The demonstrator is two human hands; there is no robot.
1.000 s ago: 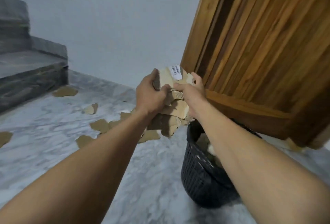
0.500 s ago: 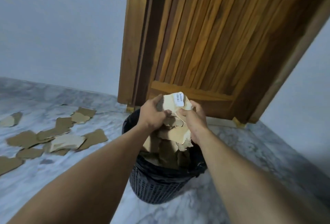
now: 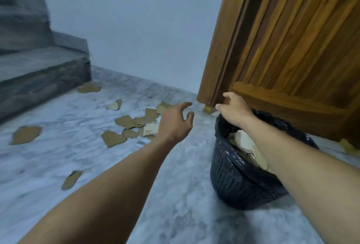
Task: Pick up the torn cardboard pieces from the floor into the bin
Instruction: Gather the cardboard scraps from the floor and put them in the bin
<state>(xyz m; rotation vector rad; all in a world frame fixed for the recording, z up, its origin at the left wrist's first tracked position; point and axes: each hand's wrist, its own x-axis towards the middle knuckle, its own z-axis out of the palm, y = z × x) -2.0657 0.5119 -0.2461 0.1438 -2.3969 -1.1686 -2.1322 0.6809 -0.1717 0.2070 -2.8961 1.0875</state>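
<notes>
Now we have both hands empty: our left hand [image 3: 176,122] is stretched out over the floor with its fingers spread and loosely curled, gripping nothing, and our right hand [image 3: 234,110] hovers above the far rim of the bin [image 3: 233,181], fingers half bent and also holding nothing. The bin is a dark mesh basket lined with a black bag, standing on the floor just in front of the wooden door [image 3: 292,49], and pale cardboard scraps [image 3: 244,146] show inside it under our right forearm. Most of the torn cardboard pieces [image 3: 136,125] lie in a loose cluster on the floor beyond our left hand, with stray ones well apart: one near the step [image 3: 89,88], one far left [image 3: 25,134] and one close to us [image 3: 71,180]. We judge the main risks to be these: our right forearm crosses the bin and could tip it as we swing away, scraps piled high could spill back out, and the flat pieces may slide on the smooth stone instead of lifting. The strays are easy to overlook. The floor [image 3: 175,214] is polished grey-white marble, bounded by a plain pale wall [image 3: 136,29] and dark stone steps [image 3: 39,68] to the left.
</notes>
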